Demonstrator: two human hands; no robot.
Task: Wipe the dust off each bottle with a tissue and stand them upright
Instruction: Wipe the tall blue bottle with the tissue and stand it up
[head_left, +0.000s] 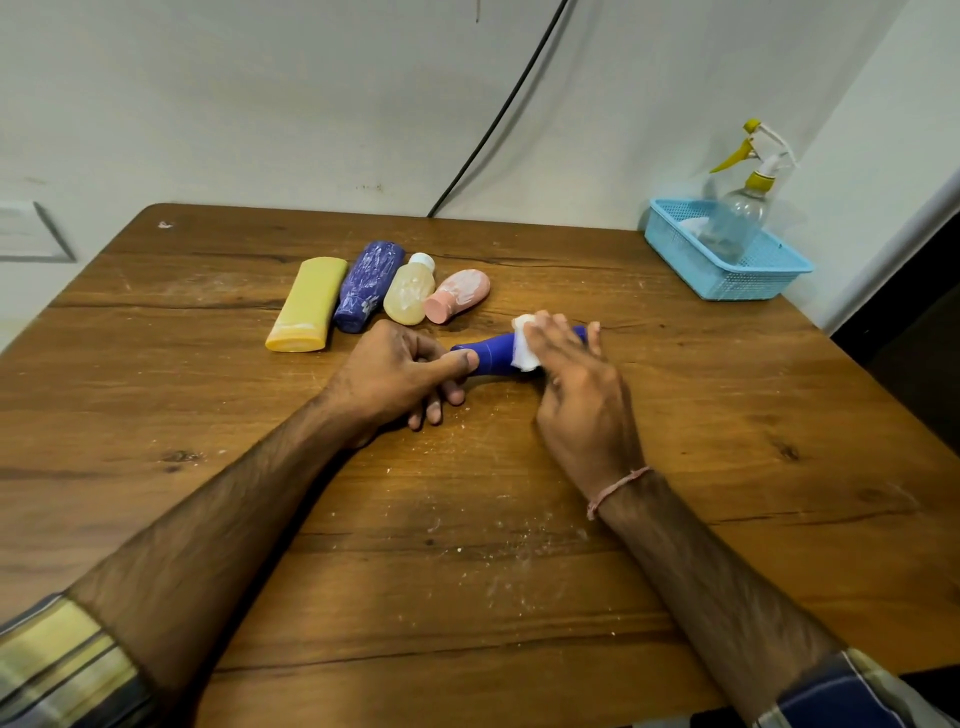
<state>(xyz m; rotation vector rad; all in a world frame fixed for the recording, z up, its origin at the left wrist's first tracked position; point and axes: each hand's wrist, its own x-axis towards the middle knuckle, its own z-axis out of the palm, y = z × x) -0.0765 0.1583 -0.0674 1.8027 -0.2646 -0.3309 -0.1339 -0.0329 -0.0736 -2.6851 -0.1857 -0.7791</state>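
Five bottles (491, 355) lying, one tissue (525, 353), one basket (727, 280).

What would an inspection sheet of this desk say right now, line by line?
Surface: wooden table, scattered with white dust and crumbs.
Job's things: blue bottle lying on its side, being wiped with a white tissue; yellow bottle, purple bottle, amber bottle and pink bottle lie in a row, visibly dusty, none upright.
Clutter: blue basket at the far right corner holding a spray bottle.
Hands: left hand pinches the blue bottle's narrow end; right hand presses the tissue on it.
Cables: black cable runs down the wall behind the table.
Surroundings: pale wall; wall plate at left.
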